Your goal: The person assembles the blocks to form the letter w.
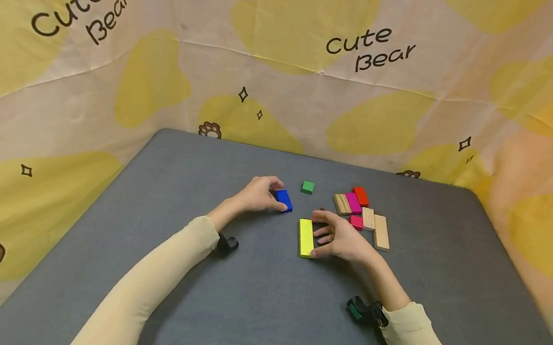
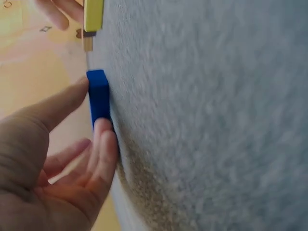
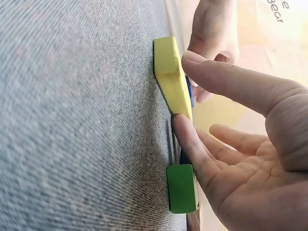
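L hand [image 1: 258,194] pinches smooth, sharp-edged blue rect. block [image 1: 284,200] btwn thumb + fingers; block on fuzzy grey cloth [image 1: 243,313], long axis near–far, far end angled L. R hand [image 1: 345,241]: thumb + fingers spread at longer yellow rect. block [image 1: 305,238]; can't tell if gripped. Yellow on cloth, approx. same axis, less angled.

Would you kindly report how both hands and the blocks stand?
Left hand holding blue block; right hand holding yellow block; green block beyond, seemingly not obstructing.
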{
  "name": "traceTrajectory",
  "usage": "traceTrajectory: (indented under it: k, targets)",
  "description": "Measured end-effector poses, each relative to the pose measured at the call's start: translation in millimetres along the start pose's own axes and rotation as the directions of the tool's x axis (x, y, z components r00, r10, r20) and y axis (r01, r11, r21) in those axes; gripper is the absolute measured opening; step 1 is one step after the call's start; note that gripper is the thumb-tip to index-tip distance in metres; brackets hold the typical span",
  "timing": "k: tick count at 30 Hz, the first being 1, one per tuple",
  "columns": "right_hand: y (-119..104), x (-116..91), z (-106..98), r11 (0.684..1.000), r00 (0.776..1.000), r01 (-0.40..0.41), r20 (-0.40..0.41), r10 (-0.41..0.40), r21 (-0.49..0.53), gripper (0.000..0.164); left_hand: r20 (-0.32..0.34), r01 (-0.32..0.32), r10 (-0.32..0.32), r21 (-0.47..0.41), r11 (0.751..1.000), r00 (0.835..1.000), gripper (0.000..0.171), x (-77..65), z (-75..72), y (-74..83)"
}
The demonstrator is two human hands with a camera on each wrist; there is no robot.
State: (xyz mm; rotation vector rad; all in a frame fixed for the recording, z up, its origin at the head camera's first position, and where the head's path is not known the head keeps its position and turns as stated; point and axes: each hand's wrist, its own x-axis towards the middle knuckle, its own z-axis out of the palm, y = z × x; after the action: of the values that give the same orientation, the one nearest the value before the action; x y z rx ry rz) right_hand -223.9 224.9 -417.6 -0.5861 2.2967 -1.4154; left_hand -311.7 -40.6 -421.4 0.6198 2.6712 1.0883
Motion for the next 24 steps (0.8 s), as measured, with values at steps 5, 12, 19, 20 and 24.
traceTrajectory:
  k: [5, 12, 19, 20, 24]
  targets:
    - [-3, 1, 0, 1.0, 1.0, -0.008, 0.016, 0.009, -0.011, 0.089, -0.051, 0.034, -0.032, 0.033, 0.999, 0.998, 0.057, -9.6, 1.4, 2.3]
    - [-4, 2, 0, 0.997, 1.0, 0.001, 0.021, 0.001, -0.082, 0.093, -0.092, 0.044, -0.045, -0.013, 0.999, 0.995, 0.055, -18.3, 2.3, 1.8]
    - [-8, 3, 6, 0.965, 1.0, 0.03, 0.018, -0.026, -0.26, 0.099, -0.125, 0.088, -0.099, -0.09, 0.992, 0.987, 0.051, -20.3, 3.9, -1.3]
    - [-9, 3, 7, 0.96, 0.999, 0.032, 0.016, -0.028, -0.279, 0.099, -0.126, 0.095, -0.108, -0.101, 0.99, 0.986, 0.051, -20.3, 4.3, -1.8]
    - [-11, 3, 10, 0.949, 0.999, 0.034, -0.002, -0.036, -0.314, 0.101, -0.134, 0.112, -0.128, -0.125, 0.986, 0.983, 0.052, -21.1, 4.7, -3.8]
